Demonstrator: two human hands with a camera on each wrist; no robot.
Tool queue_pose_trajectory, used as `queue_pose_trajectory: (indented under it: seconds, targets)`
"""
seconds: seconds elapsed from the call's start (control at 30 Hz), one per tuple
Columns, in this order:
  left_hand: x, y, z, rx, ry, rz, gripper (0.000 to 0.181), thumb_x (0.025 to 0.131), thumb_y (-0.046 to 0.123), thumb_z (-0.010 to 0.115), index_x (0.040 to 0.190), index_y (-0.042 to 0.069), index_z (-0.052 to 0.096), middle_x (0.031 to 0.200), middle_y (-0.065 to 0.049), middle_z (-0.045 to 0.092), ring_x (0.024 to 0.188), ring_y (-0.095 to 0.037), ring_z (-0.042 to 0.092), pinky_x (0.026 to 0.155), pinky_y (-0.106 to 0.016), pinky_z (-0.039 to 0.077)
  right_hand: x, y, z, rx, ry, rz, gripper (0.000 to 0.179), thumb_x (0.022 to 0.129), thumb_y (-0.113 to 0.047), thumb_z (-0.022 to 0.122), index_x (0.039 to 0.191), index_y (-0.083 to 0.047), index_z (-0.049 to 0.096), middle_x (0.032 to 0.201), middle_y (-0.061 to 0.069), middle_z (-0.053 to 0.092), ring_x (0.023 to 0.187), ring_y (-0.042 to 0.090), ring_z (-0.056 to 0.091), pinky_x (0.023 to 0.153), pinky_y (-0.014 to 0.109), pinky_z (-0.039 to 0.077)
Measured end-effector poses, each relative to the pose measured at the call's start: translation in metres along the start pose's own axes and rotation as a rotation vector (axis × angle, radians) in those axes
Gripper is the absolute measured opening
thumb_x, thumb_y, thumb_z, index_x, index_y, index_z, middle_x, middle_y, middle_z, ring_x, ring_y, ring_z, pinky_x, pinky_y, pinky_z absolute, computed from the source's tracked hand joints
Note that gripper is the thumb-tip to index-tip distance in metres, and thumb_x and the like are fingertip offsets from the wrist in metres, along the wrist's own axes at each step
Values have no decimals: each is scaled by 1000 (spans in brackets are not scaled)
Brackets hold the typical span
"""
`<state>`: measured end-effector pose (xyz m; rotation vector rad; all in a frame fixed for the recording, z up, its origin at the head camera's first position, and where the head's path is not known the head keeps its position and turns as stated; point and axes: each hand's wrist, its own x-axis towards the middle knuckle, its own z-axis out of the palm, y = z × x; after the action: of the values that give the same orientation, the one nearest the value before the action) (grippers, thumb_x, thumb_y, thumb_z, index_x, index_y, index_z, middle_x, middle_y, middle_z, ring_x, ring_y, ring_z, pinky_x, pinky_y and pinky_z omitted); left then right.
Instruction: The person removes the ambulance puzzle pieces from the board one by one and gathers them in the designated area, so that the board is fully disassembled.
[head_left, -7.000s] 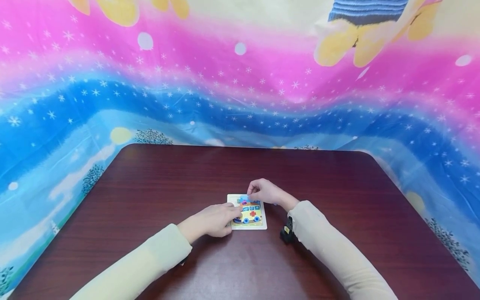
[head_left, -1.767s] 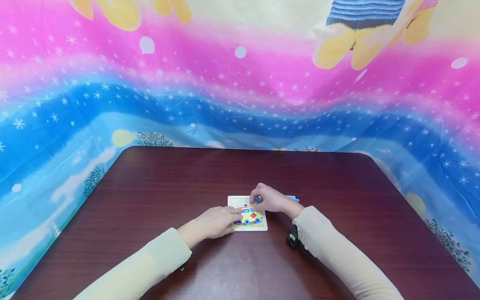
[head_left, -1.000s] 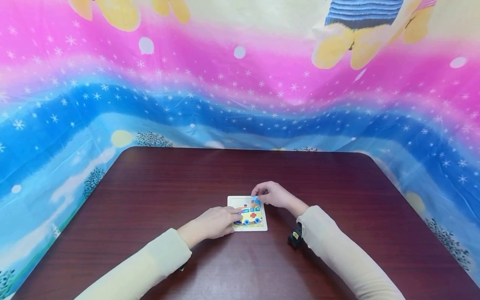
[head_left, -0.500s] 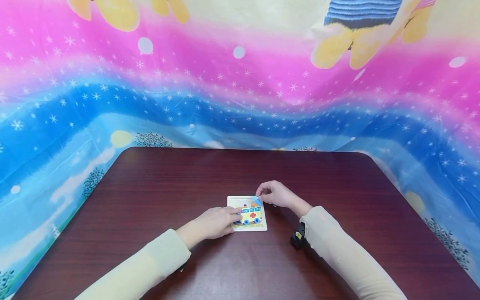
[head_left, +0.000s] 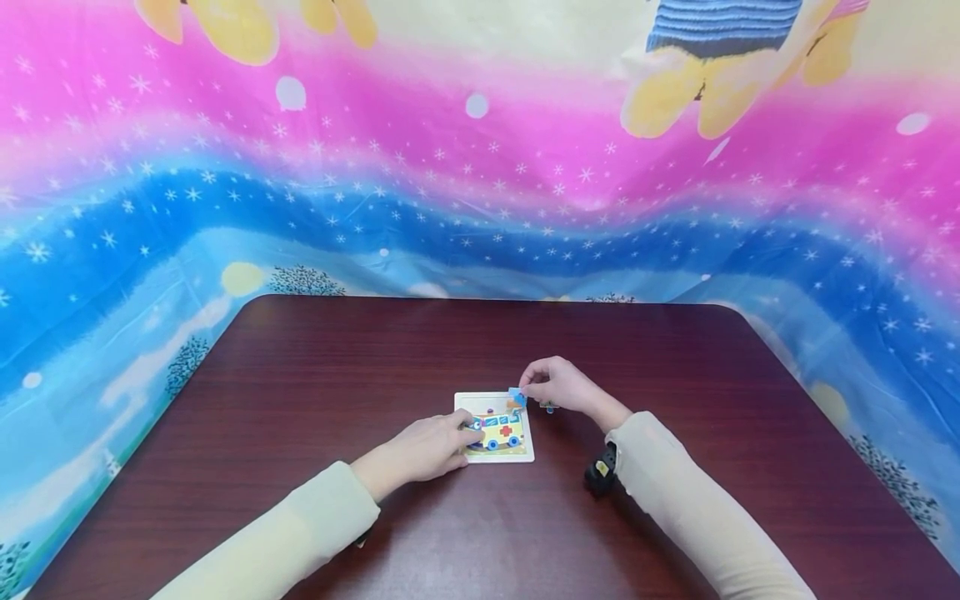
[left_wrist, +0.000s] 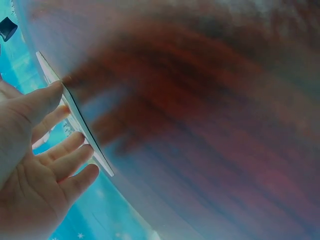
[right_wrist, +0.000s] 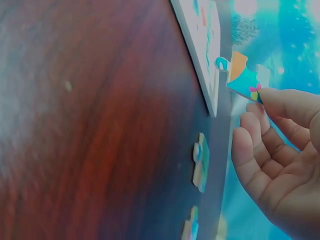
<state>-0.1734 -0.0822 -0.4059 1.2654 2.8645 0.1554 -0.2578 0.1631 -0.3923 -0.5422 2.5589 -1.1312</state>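
Observation:
A white-framed jigsaw board lies on the table, its picture a yellow ambulance with a red cross. My left hand rests on its left side; the fingers lie over the picture. In the left wrist view the thumb is at the board's near edge and the other fingers are spread. Between thumb and index finger, my right hand pinches a blue and orange puzzle piece with a small butterfly on it. The piece is tilted at the board's far right corner. Bare backing shows in the upper part of the board.
Beside the board's right edge, partly under my right hand, lies a loose puzzle piece. The right wrist view shows it as one loose piece and a second piece nearer. A patterned cloth hangs behind the dark wooden table.
The right hand has drawn back to the right from over the board, bringing the pinched piece to the far right corner, tilted up. The left fingers shifted slightly, uncovering more of the ambulance's front.

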Motion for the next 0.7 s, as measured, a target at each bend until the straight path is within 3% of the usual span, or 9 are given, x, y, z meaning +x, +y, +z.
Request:
queue_pose_trajectory:
  seconds: [0.13, 0.23, 0.4, 0.7]
  targets:
    - [0, -1, 1, 5, 11, 2, 37, 85, 25, 67, 119, 14, 62, 113, -9, 53, 87, -19, 57, 76, -31, 49, -3, 2, -10, 5, 21, 39, 5, 88, -15, 62, 87, -11, 66, 70, 10, 56, 47, 19, 41, 38, 27, 32]
    - [-1, -1, 2, 12, 14, 4, 37, 85, 25, 67, 120, 14, 62, 114, -9, 53, 89, -20, 57, 77, -31, 49, -6, 5, -18, -3, 41, 49, 6, 88, -16, 62, 88, -11, 66, 69, 11, 56, 46, 19, 41, 38, 30, 34]
    - [-2, 0, 0, 12, 22, 10, 37, 85, 24, 67, 120, 14, 62, 114, -9, 53, 91, -20, 57, 79, -31, 48, -12, 11, -33, -10, 66, 22, 8, 88, -14, 62, 89, -7, 67, 80, 11, 61, 69, 25, 55, 62, 40, 49]
    - [-3, 0, 0, 25, 38, 27, 36, 84, 24, 67, 118, 14, 63, 112, -9, 54, 91, -19, 57, 81, -31, 48, -26, 34, -67, 35, 95, 71, 14, 88, -16, 63, 94, -3, 67, 88, 13, 63, 81, 32, 60, 75, 47, 50]
